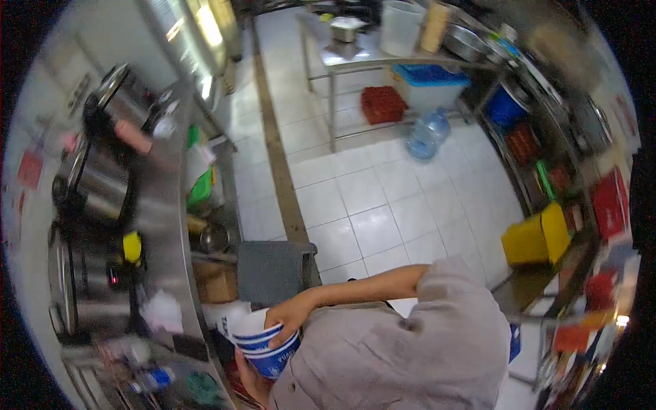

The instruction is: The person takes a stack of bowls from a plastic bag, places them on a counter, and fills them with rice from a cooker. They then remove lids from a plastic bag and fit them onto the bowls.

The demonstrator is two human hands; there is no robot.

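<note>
A stack of blue-and-white paper tubs [272,357] is held close against the front of my beige shirt at the lower middle. My right hand [292,318] reaches across from above, its fingers curled over the upper rims. From below and to the left, my left hand [251,381] cups the side of the stack; part of it is hidden behind the tubs. A white item, blurred, lies beside the stack's upper end. Just beyond my hands stands a grey bin [275,272].
Along the left runs a steel counter [162,225] with several large steel cookers [102,273]. A water jug [428,137] and a red crate [383,104] are near a steel table [352,56]. Shelving at the right holds a yellow container [536,236].
</note>
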